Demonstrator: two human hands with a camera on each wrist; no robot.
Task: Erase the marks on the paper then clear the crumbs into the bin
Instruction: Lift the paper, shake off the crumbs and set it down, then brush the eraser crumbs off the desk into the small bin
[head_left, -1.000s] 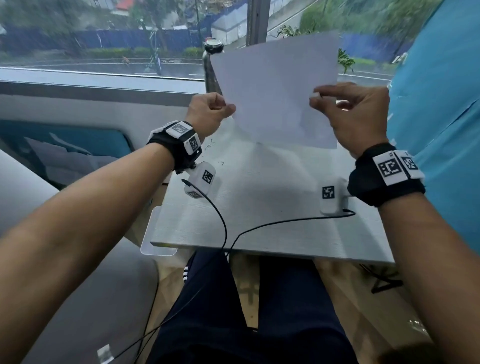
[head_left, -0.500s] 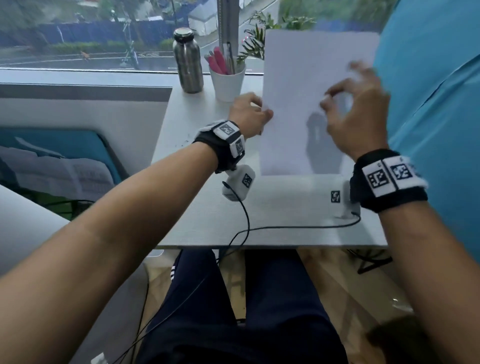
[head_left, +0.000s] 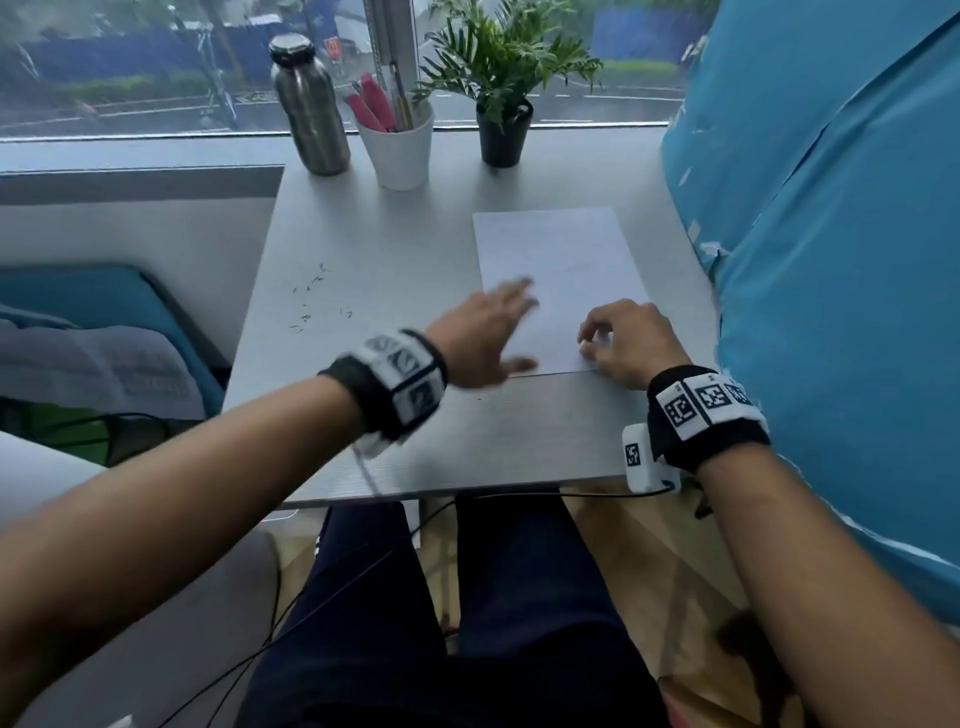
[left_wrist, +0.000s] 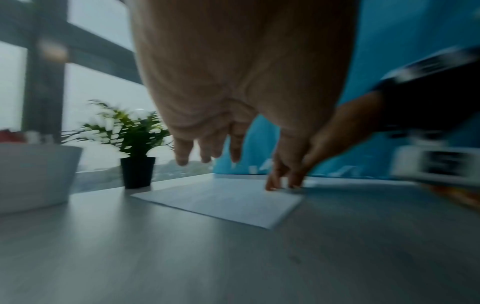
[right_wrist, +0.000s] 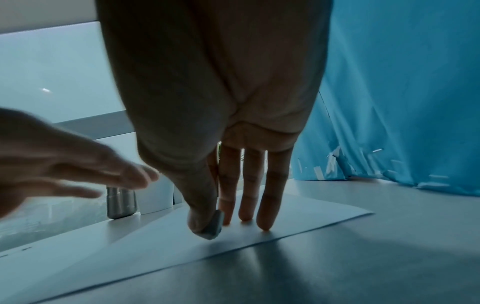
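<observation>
We see the thin white paper (head_left: 558, 270) lying flat on the matte grey table (head_left: 374, 249), toward its right side. Dark, sliver-like crumbs (head_left: 311, 301) lie scattered on the table well left of the sheet. Our right hand (head_left: 631, 343) rests its straight fingers (right_wrist: 270, 197) on the paper's near edge, thumb pinching a small pale eraser (right_wrist: 215, 226). Our left hand (head_left: 480, 338), blurred, hovers over the sheet's left edge, fingers spread and holding nothing.
</observation>
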